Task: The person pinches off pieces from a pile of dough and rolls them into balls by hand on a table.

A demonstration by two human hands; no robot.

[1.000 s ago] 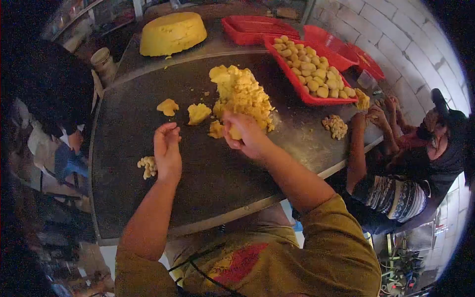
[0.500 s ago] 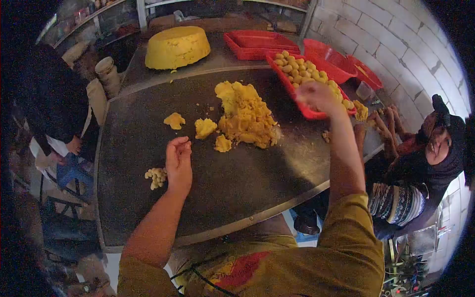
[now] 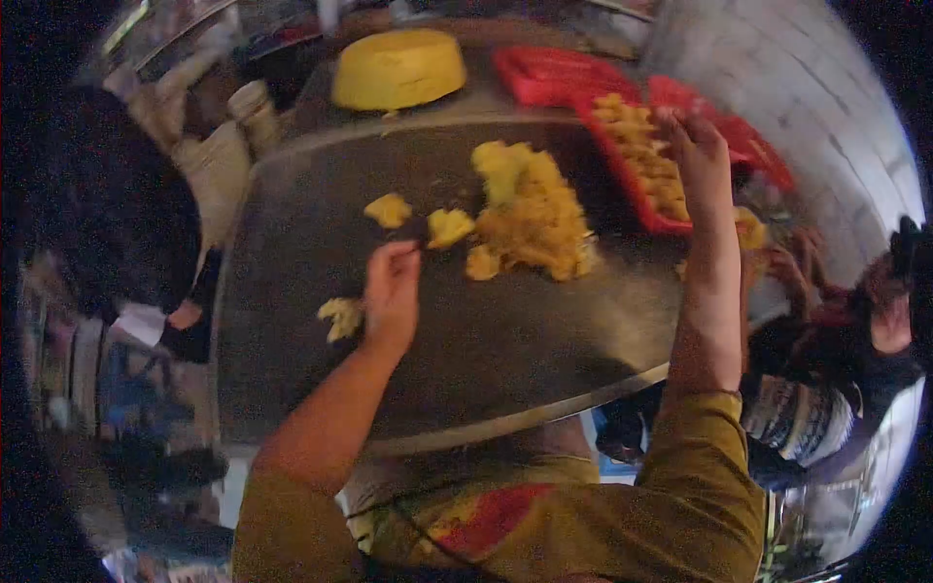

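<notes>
My left hand (image 3: 392, 296) hovers over the dark tabletop with loosely bent fingers, a gap between them and nothing visible inside. Beside it lies a small clump of pale pieces (image 3: 340, 319). My right hand (image 3: 702, 155) is raised over the red tray (image 3: 627, 180), fingers drawn together; blur hides whatever they hold. Rows of small yellow dough balls (image 3: 653, 173) fill that tray. A large crumbly mound of yellow dough (image 3: 535, 219) sits mid-table, with smaller dough lumps (image 3: 449, 228) (image 3: 389, 210) to its left.
Behind the mound stands a big yellow dough block (image 3: 398, 70). More red trays (image 3: 564, 76) and a red basin (image 3: 680, 95) line the back right, near a block wall. One person (image 3: 121, 214) is at the left, another (image 3: 826, 369) at the right edge.
The view has swung, so the table contents appear further right and blurred. My right hand has lifted toward the tray's far side. My left hand stays near the pale clump.
</notes>
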